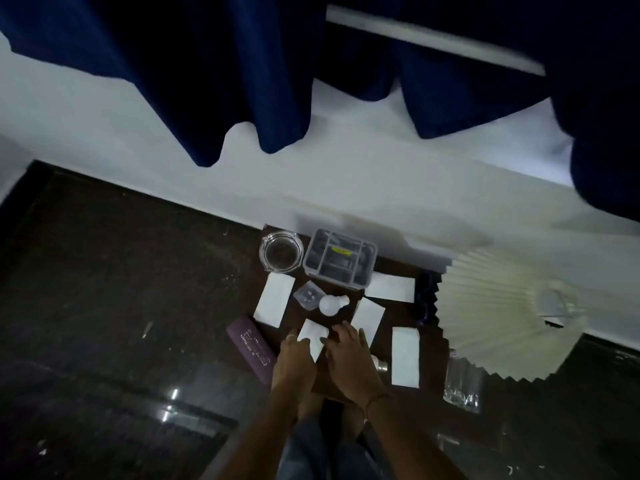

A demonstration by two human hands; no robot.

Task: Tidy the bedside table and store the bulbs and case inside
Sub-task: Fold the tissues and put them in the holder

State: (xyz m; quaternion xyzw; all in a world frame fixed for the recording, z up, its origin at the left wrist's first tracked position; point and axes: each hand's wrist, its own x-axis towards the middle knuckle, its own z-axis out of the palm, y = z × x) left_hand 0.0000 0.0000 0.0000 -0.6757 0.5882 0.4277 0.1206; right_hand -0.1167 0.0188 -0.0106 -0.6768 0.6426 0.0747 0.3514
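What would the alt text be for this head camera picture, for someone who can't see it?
Seen from above, a person's left hand and right hand meet on a small white box on a dark bedside table, among other white boxes, a bare bulb, a glass ashtray and a pleated lampshade.

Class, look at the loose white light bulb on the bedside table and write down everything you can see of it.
The light bulb is white, with a round matte globe narrowing to a white neck. It lies on its side on the dark table, unboxed, neck pointing toward the wall and slightly right. Its globe appears to touch a small clear plastic case on its left. White boxes surround it. Neither hand touches it; both are nearer the camera, on a small white box.
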